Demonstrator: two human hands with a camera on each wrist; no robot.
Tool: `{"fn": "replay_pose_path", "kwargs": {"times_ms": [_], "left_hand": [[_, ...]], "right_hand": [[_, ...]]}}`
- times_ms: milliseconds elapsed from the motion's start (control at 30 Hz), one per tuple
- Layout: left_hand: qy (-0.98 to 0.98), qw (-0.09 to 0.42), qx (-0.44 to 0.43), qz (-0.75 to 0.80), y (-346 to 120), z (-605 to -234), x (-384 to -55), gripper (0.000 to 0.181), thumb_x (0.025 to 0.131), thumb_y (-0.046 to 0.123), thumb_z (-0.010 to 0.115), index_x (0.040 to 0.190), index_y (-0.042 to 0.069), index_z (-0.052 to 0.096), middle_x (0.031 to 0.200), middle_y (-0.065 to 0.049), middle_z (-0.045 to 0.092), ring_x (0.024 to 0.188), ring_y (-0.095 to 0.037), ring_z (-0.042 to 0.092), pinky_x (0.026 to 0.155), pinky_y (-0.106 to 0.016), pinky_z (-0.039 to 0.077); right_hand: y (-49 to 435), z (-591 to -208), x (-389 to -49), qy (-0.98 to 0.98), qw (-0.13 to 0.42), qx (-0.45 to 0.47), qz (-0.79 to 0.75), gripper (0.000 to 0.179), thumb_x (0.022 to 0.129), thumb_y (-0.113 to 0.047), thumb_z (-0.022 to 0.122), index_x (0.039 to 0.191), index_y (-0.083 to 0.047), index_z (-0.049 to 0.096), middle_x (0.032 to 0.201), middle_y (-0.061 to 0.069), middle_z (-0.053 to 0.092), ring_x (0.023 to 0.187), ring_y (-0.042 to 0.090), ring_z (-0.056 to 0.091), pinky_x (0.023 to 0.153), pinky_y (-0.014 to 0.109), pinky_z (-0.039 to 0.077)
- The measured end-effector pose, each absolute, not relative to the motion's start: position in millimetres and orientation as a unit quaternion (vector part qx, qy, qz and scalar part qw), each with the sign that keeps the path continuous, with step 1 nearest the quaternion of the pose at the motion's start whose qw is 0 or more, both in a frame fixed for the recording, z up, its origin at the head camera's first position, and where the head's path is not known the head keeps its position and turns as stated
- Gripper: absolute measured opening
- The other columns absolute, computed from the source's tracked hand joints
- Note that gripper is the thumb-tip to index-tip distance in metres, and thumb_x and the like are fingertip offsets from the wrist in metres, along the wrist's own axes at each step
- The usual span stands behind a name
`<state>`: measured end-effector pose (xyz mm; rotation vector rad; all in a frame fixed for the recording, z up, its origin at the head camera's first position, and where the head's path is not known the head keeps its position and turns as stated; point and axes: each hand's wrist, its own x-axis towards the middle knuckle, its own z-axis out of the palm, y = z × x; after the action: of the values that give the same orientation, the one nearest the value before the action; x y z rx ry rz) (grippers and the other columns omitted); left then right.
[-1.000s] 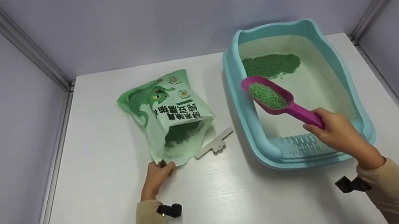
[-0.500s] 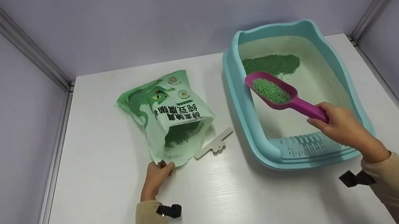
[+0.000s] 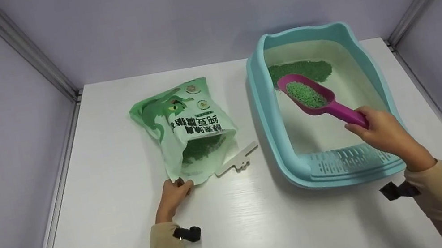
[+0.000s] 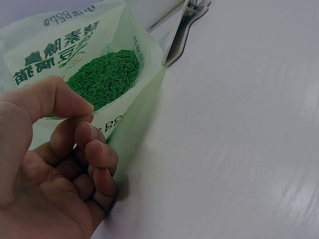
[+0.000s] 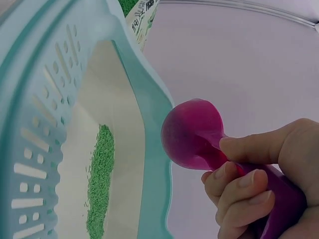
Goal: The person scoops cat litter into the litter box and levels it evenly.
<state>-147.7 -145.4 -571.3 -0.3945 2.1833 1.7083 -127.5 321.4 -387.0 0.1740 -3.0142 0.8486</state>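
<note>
My right hand (image 3: 381,130) grips the handle of a magenta scoop (image 3: 339,111), held above a light-blue litter box (image 3: 263,103). Green litter pellets fill the scoop's bowl, as the head view shows. In the right wrist view the scoop (image 5: 192,134) shows its underside, so its contents are hidden there. A patch of green pellets (image 3: 316,70) lies on the box floor at the back left. My left hand (image 3: 172,198) pinches the lower lip of a pale green litter bag (image 3: 198,121) between thumb and fingers. The bag lies with its mouth open toward me, pellets (image 4: 107,77) visible inside.
A pale grey bag clip (image 3: 237,159) lies on the white table (image 3: 239,229) between the bag and the box. Grey-lilac panels (image 3: 210,12) stand at the back and both sides. The box's near end has a slotted step (image 3: 341,160).
My right hand has moved the loaded scoop a little right and away from me, over the box toward the pellet patch. The left hand and the bag have stayed still.
</note>
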Motion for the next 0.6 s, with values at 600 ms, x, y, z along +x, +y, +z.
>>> {"fn": "replay_pose_path", "kwargs": {"times_ms": [600], "left_hand": [[0.770,0.169,-0.133,0.600,-146,-571,-148,0.017,0.082,0.010,0.059,0.070,0.012,0.047,0.059,0.003,0.048,0.058,-0.013,0.042,0.060,-0.027,0.038]], "right_hand": [[338,-385,-139,-0.968,-0.001,0.046,0.245,0.035,0.092,-0.014,0.061,0.110,0.016,0.054,0.072,0.018,0.054,0.056,0.010,0.041,0.050,0.025,0.035]]}}
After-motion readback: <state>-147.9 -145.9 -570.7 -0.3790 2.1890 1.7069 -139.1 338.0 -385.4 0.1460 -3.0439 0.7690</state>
